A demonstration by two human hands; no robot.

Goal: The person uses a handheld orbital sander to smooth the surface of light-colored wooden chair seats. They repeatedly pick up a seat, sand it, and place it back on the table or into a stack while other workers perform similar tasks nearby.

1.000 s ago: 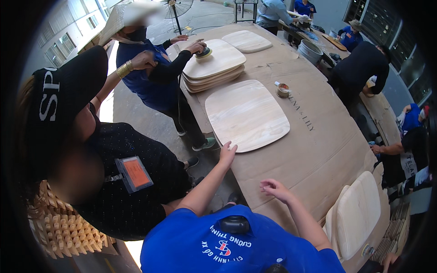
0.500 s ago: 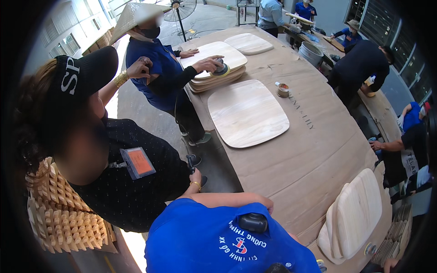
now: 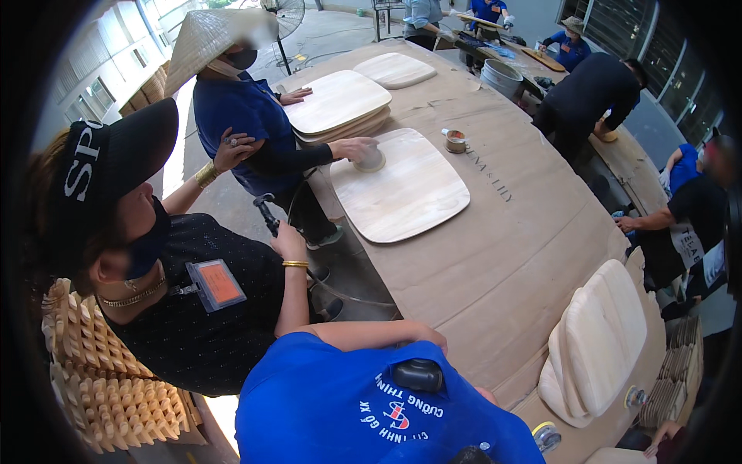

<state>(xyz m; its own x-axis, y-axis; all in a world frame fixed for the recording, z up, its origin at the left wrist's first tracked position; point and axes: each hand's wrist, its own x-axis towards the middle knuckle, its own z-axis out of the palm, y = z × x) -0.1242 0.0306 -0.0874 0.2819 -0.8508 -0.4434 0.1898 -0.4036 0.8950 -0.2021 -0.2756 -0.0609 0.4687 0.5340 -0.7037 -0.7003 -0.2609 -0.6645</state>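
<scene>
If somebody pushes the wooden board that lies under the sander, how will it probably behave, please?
The wooden board is probably stiff: it looks thin, yet shows no sagging. It seems unlikely to roll or tip, because it lies flat on the brown table covering. It may turn when pushed, as the sander sits toward one edge.

Head-worn left fisheye view, looking down and forward, table (image 3: 417, 286) close below.

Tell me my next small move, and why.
Perhaps steady the board by its near edge: a co-worker's hand holds a sander at its far-left part, their other hand is at the stack beyond, and no hand braces the near side.
</scene>
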